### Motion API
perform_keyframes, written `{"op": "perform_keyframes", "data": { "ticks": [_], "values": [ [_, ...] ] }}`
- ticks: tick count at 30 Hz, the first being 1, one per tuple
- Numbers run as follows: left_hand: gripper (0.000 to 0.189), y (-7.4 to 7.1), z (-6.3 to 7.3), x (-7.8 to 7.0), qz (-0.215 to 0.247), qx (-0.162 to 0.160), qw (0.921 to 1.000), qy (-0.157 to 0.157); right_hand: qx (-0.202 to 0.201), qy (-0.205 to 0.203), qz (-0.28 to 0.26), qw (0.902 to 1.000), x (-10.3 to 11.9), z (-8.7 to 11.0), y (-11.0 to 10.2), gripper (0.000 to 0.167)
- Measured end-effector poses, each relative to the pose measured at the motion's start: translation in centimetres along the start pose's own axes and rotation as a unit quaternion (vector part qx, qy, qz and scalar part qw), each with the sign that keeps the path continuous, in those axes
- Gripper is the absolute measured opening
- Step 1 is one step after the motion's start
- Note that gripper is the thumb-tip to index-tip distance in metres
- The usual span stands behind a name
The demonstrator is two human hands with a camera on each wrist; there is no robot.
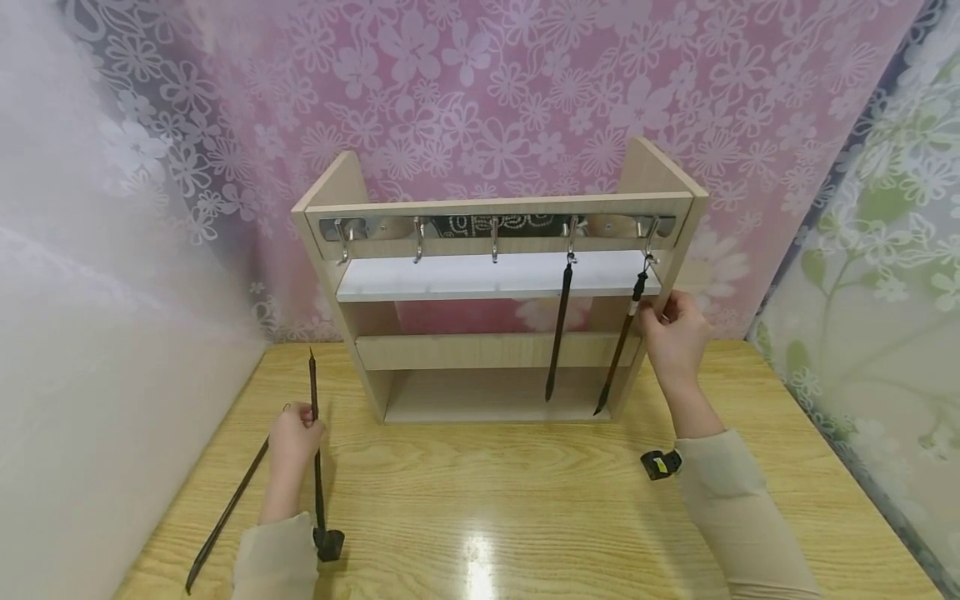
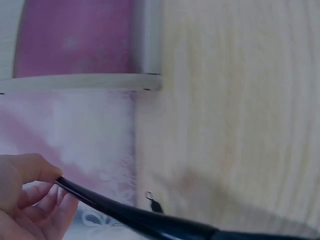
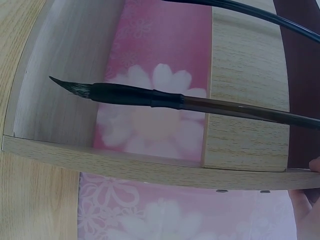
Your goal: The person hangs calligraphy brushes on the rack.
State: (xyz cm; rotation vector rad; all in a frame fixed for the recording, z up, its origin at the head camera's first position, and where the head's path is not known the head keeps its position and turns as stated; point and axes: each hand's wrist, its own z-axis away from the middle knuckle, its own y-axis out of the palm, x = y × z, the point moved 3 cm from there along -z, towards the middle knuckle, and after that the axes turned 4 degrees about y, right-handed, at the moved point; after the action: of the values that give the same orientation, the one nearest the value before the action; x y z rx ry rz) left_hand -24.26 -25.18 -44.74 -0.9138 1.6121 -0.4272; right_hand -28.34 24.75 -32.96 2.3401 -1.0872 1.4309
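Note:
My left hand (image 1: 294, 435) pinches a dark calligraphy brush (image 1: 313, 387) over the left of the table, its thin end pointing toward the back. In the left wrist view, thumb and fingertips hold that brush (image 2: 115, 207) at one end. A second brush (image 1: 228, 504) lies on the table left of the hand, its hanging loop showing beside my fingers. My right hand (image 1: 677, 340) grips the right side panel of a wooden shelf rack (image 1: 495, 352), thumb and fingers around the edge. Two more brushes hang from its right hooks; the rightmost brush (image 3: 135, 95) has a dark, slightly bent tip.
A metal hook rail (image 1: 382, 227) runs along the rack's top front, with three bare hooks at left and middle. A white shelf board (image 1: 465, 275) sits below it. Flowered curtains (image 1: 480, 100) stand close behind and at both sides of the wood-grain table (image 1: 480, 492).

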Motion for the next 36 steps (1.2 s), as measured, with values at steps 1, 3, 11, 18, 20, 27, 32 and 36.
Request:
{"op": "perform_keyframes", "data": {
  "ticks": [1, 3, 11, 18, 20, 27, 32, 36],
  "values": [
    [0.029, -0.1, 0.0, -0.3, 0.009, -0.013, 0.9999, 0.005, -0.001, -0.001, 0.002, 1.0, 0.0, 0.0, 0.0, 0.02],
    [0.029, -0.3, 0.0, -0.8, 0.026, -0.036, 0.999, 0.009, -0.002, -0.001, 0.005, 1.0, 0.0, 0.0, 0.0, 0.02],
    [0.027, -1.0, 0.8, -3.4, 0.09, -0.089, 0.9917, 0.022, -0.003, -0.005, -0.006, 1.0, 0.1, 0.0, 0.1, 0.019],
    [0.024, -1.3, 1.6, -5.9, 0.116, -0.126, 0.9824, 0.074, -0.001, 0.001, -0.006, 1.0, 0.0, 0.1, 0.0, 0.021],
    [0.024, -1.3, 1.8, -6.5, 0.121, -0.131, 0.9802, 0.085, 0.0, 0.004, -0.006, 1.0, 0.0, 0.1, 0.0, 0.022],
    [0.022, -1.5, 2.4, -8.6, 0.135, -0.16, 0.9679, 0.139, -0.001, 0.003, -0.014, 0.9999, 0.0, 0.2, 0.0, 0.021],
    [0.022, -1.3, 2.6, -9.7, 0.152, -0.175, 0.9539, 0.191, -0.001, 0.001, -0.007, 1.0, -0.1, 0.1, 0.0, 0.021],
    [0.023, -0.9, 2.6, -10.4, 0.161, -0.17, 0.951, 0.202, -0.002, -0.003, 0.003, 1.0, 0.0, 0.2, 0.0, 0.021]
  ]
}}
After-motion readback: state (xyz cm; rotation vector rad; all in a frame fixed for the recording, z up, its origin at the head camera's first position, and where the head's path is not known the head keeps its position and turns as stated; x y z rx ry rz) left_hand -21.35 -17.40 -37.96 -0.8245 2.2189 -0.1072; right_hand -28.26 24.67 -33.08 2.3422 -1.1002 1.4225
